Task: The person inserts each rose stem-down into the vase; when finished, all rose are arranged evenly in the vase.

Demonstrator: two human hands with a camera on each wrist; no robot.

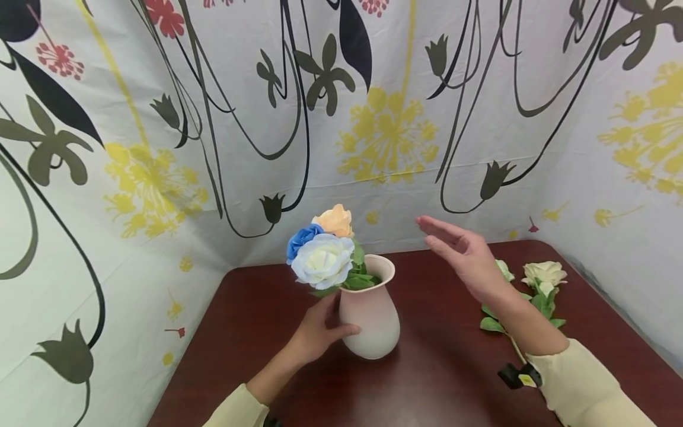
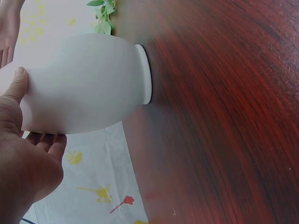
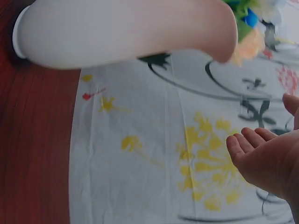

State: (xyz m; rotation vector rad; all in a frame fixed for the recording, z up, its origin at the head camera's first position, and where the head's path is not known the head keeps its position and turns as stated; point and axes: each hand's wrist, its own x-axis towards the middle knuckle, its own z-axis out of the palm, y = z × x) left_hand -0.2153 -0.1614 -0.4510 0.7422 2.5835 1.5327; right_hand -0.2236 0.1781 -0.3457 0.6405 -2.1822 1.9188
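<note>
A pale vase (image 1: 370,323) with a flared rim stands upright on the dark red table. My left hand (image 1: 315,332) grips its side, thumb (image 2: 18,84) on the near face and fingertips (image 2: 49,142) round the other side. Out of the vase's mouth lean a white rose (image 1: 323,261), a blue rose (image 1: 301,240) and a peach rose (image 1: 335,220), all toward the left; their stems are hidden inside. My right hand (image 1: 466,255) is raised to the right of the vase, apart from it, with fingers extended and nothing held.
White roses (image 1: 544,274) with green leaves and long stems lie on the table's right side, partly behind my right forearm. A patterned cloth (image 1: 341,148) hangs behind the table (image 1: 427,379) and along both sides.
</note>
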